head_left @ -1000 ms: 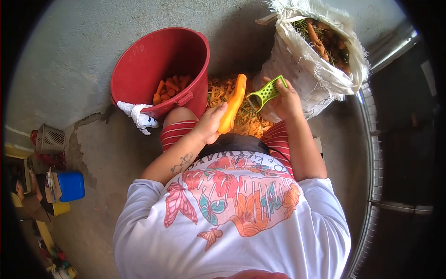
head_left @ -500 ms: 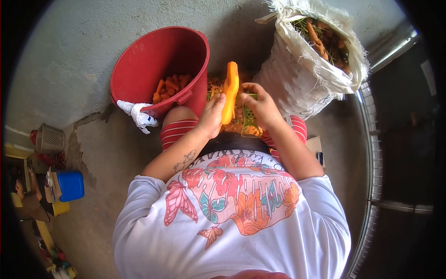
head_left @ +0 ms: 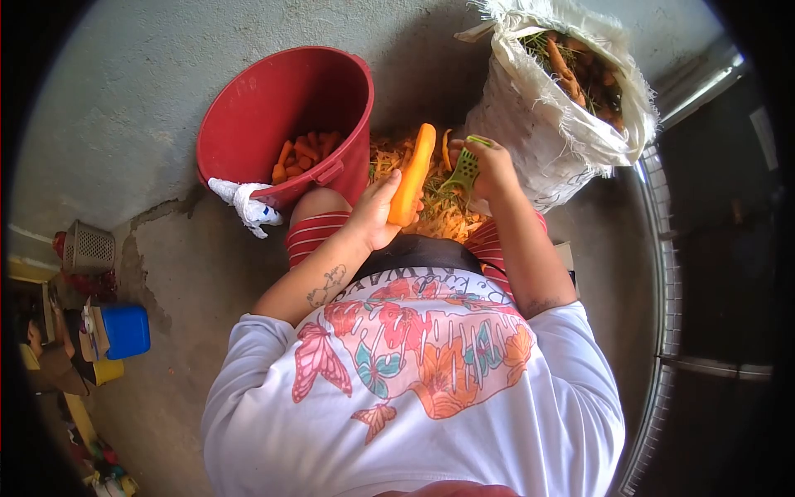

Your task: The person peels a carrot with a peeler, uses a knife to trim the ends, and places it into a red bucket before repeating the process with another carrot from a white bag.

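My left hand is wrapped round the lower part of a peeled, bright orange carrot, which tilts up and slightly right. Just right of it, my right hand is closed on a green peeler with a perforated body. A curl of carrot peel shows beside the peeler, at the fingers. The peeler is apart from the carrot. Below both hands, between the knees, lies a heap of carrot peelings.
A red bucket with carrot pieces inside stands at the left, a white cloth tied at its rim. On the right is a white woven sack of unpeeled carrots. A wall rises behind. A blue container sits far left.
My right hand has moved right and turned, swinging the peeler away from the carrot. The carrot has tilted further right and dropped a little in my left hand.
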The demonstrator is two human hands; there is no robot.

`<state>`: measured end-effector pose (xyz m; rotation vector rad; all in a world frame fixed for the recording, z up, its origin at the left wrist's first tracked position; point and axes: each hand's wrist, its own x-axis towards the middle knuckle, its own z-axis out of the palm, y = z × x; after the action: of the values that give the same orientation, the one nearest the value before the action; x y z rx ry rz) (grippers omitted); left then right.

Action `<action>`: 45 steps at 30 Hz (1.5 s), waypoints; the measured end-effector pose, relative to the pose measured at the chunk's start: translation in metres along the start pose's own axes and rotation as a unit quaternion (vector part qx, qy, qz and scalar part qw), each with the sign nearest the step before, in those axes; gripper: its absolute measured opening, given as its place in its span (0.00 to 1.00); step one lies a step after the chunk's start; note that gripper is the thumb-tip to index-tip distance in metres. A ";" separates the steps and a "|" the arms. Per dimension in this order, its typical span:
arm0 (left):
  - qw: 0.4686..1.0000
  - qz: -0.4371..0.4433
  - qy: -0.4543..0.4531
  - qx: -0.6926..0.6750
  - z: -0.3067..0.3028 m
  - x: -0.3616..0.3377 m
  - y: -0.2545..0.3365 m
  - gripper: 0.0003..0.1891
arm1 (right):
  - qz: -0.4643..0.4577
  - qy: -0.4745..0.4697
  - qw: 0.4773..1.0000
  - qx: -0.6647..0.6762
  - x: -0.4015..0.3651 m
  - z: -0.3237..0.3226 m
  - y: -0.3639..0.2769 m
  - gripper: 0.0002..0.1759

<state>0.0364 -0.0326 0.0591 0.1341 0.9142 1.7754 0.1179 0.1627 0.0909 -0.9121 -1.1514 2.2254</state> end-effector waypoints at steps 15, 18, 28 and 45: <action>0.985 -0.072 -0.054 -0.148 0.011 0.007 -0.004 0.19 | -0.091 -0.147 0.981 0.090 -0.066 0.038 0.019 0.12; 0.986 -0.066 -0.064 -0.138 0.008 0.010 -0.009 0.20 | -0.097 -0.122 0.983 0.099 -0.064 0.039 0.022 0.12; 0.990 -0.059 -0.110 -0.072 0.002 -0.004 -0.014 0.21 | -0.132 -0.090 0.985 0.069 -0.035 0.024 0.004 0.13; 0.990 -0.079 -0.111 -0.035 -0.034 0.007 -0.003 0.21 | -0.086 0.133 0.987 0.039 0.095 -0.018 -0.012 0.10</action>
<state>0.0186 -0.0438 0.0316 0.2044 0.6825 1.6079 0.0689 0.2417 0.0605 -1.0014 -0.9732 1.9299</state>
